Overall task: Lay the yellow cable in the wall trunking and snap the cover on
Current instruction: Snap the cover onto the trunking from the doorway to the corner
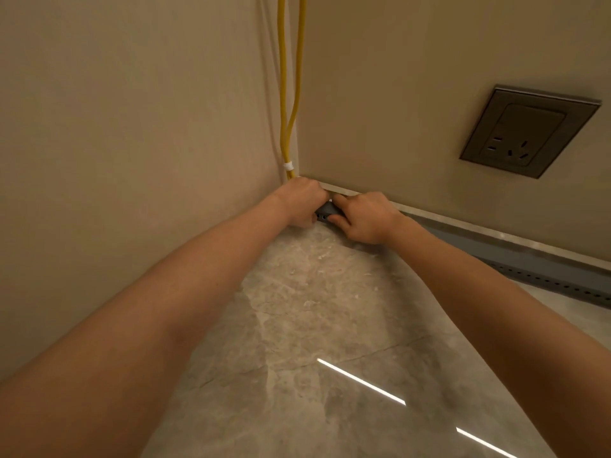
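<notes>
Two strands of yellow cable (283, 94) hang down the room corner, joined by a white tie (288, 166) just above the floor. A grey trunking (515, 256) with a row of small holes runs along the foot of the right wall. At the corner my left hand (302, 200) is closed around the trunking's end, and the cable's lower end disappears behind it. My right hand (362, 219) sits beside it, index finger on top of the grey channel and thumb under it. Whether the cable lies inside the trunking is hidden.
A dark wall socket (529, 132) is set into the right wall above the trunking. The floor (314, 325) is glossy grey stone tile with bright light reflections. A plain beige wall (132, 127) closes the left side of the corner.
</notes>
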The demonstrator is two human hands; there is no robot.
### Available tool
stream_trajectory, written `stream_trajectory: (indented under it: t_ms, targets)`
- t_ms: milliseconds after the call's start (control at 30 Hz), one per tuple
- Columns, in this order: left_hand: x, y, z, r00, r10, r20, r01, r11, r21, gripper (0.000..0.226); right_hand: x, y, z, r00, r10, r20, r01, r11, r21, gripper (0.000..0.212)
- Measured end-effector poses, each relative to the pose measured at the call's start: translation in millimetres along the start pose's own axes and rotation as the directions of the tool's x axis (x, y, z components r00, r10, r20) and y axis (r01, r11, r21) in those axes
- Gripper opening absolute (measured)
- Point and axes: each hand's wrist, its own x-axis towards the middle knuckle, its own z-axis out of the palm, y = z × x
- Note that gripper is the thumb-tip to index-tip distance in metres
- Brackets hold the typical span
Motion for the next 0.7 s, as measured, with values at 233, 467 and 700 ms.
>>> stream_trajectory:
  t_ms: [233,467,700]
  targets:
    - [10.1,3.7,-16.0,0.99,0.002,0.138,-0.013,0.997,0.078,0.038,0.7,2.7,6.1,0.997,0.036,0.065,-0.049,0.976,0.212,0.042]
    - [6.6,4.5,15.8,0.998,-0.019,0.065,0.015,0.998,0.055,0.046,1.8,-0.8,5.4,0.995,0.007,0.098,-0.001,0.998,-0.055,0.053]
    - [-15.9,15.2,28.7,0.996,-0.082,-0.021,0.081,0.996,-0.029,0.057,-5.1,-18.4,-2.8,0.979,0.17,0.115,-0.159,0.982,-0.098,0.063]
